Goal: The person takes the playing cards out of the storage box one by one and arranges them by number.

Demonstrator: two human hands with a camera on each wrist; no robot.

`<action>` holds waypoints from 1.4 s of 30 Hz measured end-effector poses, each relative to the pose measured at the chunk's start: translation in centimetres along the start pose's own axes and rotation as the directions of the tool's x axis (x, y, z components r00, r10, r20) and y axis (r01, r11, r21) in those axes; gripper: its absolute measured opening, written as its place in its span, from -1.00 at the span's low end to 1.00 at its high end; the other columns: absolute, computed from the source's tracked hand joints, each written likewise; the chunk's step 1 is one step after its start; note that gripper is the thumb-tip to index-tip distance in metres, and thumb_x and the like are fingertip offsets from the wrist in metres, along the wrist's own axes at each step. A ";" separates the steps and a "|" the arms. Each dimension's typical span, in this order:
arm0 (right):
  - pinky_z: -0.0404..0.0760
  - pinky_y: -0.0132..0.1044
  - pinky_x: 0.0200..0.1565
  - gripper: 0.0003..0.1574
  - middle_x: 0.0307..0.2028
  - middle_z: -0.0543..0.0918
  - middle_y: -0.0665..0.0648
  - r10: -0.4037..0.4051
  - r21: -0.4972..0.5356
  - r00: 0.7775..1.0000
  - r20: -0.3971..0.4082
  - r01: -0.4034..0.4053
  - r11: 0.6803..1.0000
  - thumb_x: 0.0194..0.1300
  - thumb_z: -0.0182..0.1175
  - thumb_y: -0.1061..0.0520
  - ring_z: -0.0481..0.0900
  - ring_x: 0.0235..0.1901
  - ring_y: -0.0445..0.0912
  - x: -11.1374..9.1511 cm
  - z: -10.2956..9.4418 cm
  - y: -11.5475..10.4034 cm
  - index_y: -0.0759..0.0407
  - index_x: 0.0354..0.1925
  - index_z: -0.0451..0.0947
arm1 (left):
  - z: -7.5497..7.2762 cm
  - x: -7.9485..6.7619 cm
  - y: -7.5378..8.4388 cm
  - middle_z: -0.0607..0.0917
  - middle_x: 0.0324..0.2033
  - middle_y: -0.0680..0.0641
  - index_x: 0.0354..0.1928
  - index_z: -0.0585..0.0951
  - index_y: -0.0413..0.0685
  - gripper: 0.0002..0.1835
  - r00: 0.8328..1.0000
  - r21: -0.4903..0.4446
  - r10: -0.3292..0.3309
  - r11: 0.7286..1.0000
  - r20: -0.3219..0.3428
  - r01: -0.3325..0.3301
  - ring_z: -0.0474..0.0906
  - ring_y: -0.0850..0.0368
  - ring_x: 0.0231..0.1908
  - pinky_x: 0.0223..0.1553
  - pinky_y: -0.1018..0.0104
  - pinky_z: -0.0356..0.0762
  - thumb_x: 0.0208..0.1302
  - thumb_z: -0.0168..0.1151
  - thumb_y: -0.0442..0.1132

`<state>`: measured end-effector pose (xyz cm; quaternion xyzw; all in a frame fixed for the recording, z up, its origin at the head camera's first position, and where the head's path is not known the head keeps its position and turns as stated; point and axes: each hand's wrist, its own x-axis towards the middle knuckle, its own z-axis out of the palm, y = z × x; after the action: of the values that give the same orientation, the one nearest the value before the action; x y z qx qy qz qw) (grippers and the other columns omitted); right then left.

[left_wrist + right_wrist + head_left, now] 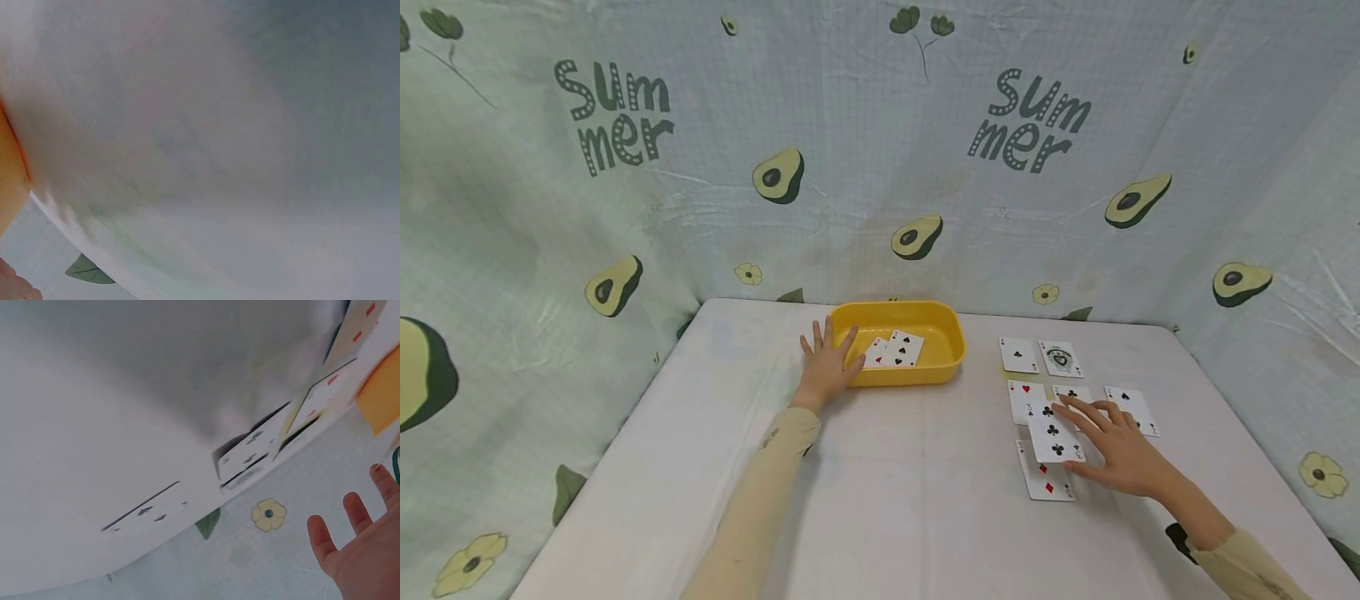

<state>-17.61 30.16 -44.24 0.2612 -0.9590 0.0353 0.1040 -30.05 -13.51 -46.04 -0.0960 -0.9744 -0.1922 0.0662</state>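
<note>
At the left end of a yellow tray [958, 337], my left hand [826, 371] rests with spread fingers, thumb along the near rim. Two playing cards lie in the tray: a spades card [907, 342] over a red-marked card [874, 353]. My right hand [1120, 450] pinches a three of clubs [1051, 433] between thumb and fingers, raised above other cards. Under it, partly covered, are a hearts card [1022, 395] and a diamonds card [1047, 487]. Another clubs card [1070, 392] is half hidden behind the fingers. The right wrist view shows the right hand's fingertips [319, 528], not the pinched card.
Behind the right hand lie an ace of clubs [1018, 356] and a card with an ornate black emblem [1061, 359]. A spades card [1138, 404] lies farther right. The white table [880, 483] ends at a back curtain [865, 108] printed with avocados.
</note>
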 end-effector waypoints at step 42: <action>0.19 -0.12 -0.25 -0.01 0.20 0.26 0.01 0.044 -0.073 0.999 0.018 -0.042 0.996 -0.15 0.26 -0.34 0.19 -0.03 -0.07 -6.4 2.2 3.5 -0.09 0.24 0.22 | 1.1 0.5 -0.9 -0.24 0.36 -0.31 0.36 0.02 0.24 -0.36 0.999 -0.016 0.023 1.000 -0.043 -0.024 -0.44 -0.37 0.32 0.18 -0.35 -0.50 0.27 -0.25 0.20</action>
<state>-14.39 36.11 -47.81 0.2368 -0.9661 0.0000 0.1031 -30.80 -13.83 -47.27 -0.1039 -0.9699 -0.2016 0.0885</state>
